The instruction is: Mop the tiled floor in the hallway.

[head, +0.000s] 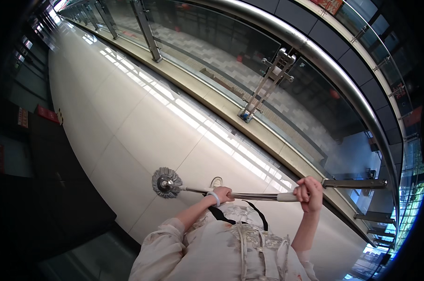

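Both my hands grip the metal pole [254,196] of a round-headed mop, which lies nearly level across the view in front of my body. My left hand [223,194], with a pale band at the wrist, is closed around the lower part of the pole. Higher up, my right hand [309,192] is wrapped around the light-coloured grip [285,197] at the pole's end. The grey string mop head [166,182] rests spread out on the tiled floor [134,140], to the left of my left hand. Just beyond the pole shows the tip of a light shoe [216,181].
A glass balustrade [212,52] with steel posts and a thick round handrail [324,59] runs along the right, on a pale stone kerb [212,98]. Through the glass a lower level is visible. Dark shopfronts [50,154] line the left, with a red object [47,113] beside them.
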`<control>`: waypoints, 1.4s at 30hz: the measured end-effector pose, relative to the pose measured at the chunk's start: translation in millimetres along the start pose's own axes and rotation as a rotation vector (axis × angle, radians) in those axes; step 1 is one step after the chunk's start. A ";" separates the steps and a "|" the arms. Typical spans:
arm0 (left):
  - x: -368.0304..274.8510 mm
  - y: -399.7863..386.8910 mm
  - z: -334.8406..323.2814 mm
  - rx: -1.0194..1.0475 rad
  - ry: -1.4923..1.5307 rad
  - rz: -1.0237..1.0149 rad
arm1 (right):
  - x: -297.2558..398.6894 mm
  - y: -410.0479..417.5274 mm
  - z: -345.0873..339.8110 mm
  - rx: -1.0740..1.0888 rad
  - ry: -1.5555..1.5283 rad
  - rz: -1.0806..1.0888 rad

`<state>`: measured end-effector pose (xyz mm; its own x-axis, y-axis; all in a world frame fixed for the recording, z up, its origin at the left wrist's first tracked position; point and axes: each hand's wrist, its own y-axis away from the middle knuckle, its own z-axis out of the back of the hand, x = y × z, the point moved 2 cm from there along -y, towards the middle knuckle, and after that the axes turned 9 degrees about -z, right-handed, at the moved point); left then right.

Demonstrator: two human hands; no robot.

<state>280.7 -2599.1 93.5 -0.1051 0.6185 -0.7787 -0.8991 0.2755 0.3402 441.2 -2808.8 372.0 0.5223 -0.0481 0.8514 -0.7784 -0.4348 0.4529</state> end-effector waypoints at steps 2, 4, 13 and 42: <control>23.2 17.8 -5.5 0.005 0.022 0.078 | -18.3 -9.4 -18.0 0.024 -0.009 -0.029; 35.1 23.6 -7.3 -0.021 0.056 0.083 | -20.8 -12.9 -25.9 0.045 -0.017 -0.046; -62.1 -68.9 35.6 -0.088 0.124 -0.277 | 64.3 47.2 1.1 -0.183 0.038 0.442; -4.6 -69.4 5.1 0.005 -0.035 0.333 | 18.2 -83.0 49.2 0.048 0.084 -0.072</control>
<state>345.8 -2617.3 76.1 -0.3785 0.6998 -0.6058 -0.8157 0.0570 0.5756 532.4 -2817.8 336.9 0.5438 0.0596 0.8371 -0.7211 -0.4771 0.5024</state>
